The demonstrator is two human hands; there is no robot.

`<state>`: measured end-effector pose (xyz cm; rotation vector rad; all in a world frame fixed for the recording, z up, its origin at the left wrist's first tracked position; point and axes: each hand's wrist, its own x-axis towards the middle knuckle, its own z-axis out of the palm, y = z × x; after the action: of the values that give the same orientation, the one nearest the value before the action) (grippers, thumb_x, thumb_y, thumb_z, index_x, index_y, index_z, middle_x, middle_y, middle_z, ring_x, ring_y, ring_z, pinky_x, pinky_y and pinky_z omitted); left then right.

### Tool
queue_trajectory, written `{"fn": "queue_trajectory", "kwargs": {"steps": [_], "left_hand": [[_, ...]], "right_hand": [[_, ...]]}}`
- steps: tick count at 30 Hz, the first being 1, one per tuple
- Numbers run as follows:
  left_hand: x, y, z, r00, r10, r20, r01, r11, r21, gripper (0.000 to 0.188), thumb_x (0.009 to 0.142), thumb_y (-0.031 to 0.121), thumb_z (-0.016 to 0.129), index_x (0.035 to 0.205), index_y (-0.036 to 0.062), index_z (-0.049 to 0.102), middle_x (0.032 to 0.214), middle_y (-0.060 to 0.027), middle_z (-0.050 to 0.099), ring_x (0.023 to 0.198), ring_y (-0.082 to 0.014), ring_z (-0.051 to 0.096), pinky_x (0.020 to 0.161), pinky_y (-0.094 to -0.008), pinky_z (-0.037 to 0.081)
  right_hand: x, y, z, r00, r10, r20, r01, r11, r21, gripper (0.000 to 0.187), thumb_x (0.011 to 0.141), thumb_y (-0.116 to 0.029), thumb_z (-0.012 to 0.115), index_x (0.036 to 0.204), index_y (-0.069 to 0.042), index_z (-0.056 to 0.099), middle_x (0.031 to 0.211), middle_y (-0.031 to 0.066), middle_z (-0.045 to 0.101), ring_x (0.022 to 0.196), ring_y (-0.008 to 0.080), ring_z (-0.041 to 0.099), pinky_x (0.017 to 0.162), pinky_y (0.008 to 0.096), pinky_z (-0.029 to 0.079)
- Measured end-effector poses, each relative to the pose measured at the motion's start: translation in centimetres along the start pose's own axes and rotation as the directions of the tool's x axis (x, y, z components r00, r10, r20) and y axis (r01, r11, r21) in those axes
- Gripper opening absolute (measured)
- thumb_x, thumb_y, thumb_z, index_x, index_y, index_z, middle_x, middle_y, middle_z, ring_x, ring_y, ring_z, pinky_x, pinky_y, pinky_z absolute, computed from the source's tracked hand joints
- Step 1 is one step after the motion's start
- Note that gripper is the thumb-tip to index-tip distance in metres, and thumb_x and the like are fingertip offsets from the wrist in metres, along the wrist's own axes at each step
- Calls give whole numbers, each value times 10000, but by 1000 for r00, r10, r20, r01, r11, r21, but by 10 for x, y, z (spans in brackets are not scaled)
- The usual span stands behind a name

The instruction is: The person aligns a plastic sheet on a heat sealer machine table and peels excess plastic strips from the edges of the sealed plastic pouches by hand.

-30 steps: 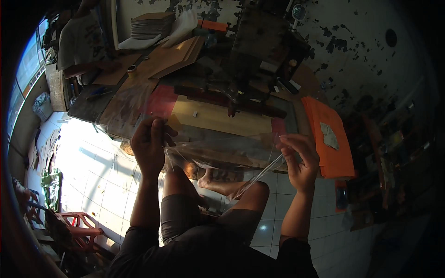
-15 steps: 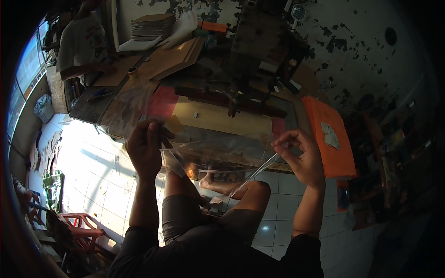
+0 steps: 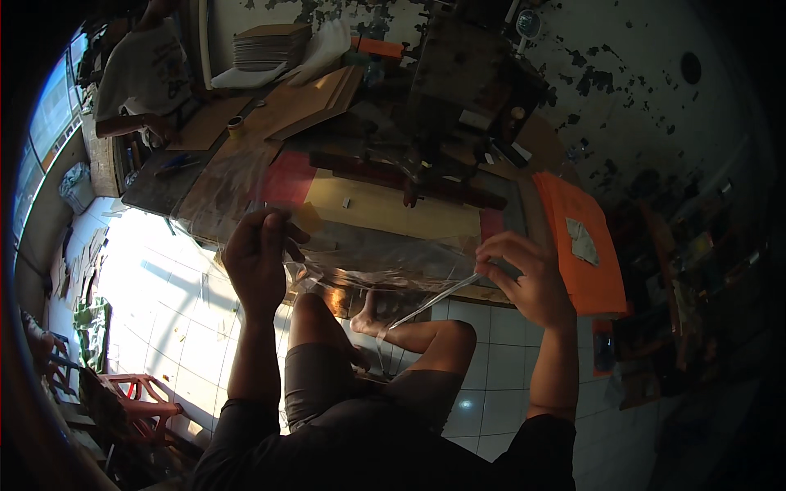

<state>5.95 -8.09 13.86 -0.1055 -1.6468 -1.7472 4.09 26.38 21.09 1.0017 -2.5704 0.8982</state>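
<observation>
**Clear plastic sheet held stretched between both hands**

Left hand (image 3: pixel 260 263) was closed on the left edge of a clear plastic sheet (image 3: pixel 377 262); right hand (image 3: pixel 528 282) pinched its right edge, fingers together. The sheet hung taut above the person's knees, just before the workbench (image 3: pixel 393 209) at 12 o'clock. An orange folder (image 3: pixel 577 245) lay at 2 o'clock, cardboard stacks (image 3: pixel 315 90) at 11. Judged: sheet picked up and spread; not yet laid on anything.
</observation>
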Motion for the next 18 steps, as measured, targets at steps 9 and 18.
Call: {"fn": "queue_trajectory", "kwargs": {"steps": [9,18], "left_hand": [[3,-2,-3,999,-13,-30,12,999,-32,190,1050,117,558,1031,-46,653,760,-113,708,631,-125,668,525,-246,519],[9,-3,-7,996,-67,-54,70,996,49,173,1043,95,556,1059,-39,665,771,-94,703,633,-108,660,515,-241,516]], "right_hand": [[2,6,6,1000,-26,17,27,996,-89,212,828,-126,815,965,-28,686,953,56,700,852,181,711,745,317,575],[3,16,6,995,61,-75,-36,953,301,140,897,-116,778,889,-16,680,808,48,712,798,113,689,728,260,535]]}}
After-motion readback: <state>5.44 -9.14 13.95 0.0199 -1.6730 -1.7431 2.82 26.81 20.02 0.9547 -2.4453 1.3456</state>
